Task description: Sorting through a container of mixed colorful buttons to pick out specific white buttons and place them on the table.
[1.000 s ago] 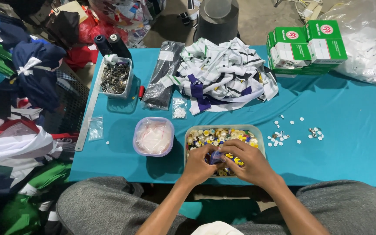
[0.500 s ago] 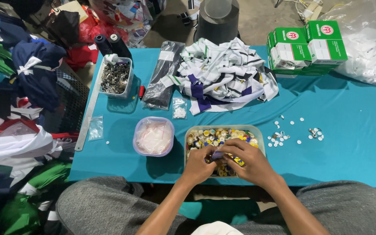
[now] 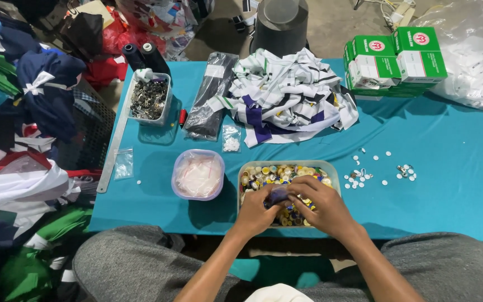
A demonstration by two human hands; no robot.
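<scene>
Over tray of mixed buttons (image 3: pixel 259 173) — left hand (image 3: pixel 256 211), right hand (image 3: pixel 321 206), fingertips pinched together on small purple piece (image 3: pixel 278 196). Fitting step judged underway; next calls for steady alignment.

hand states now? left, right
Left hand: closed on a small dark purple piece over the tray of buttons.
Right hand: fingers curled, pinching the same piece.

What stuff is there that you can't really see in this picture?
- Small purple thing, head view: mostly wrapped by the left hand and right hand.
- Near end of the button tray: covered by both hands.
- White bits on the blue table: too small to tell.
- Plastic bag: cut by the right edge.
</scene>
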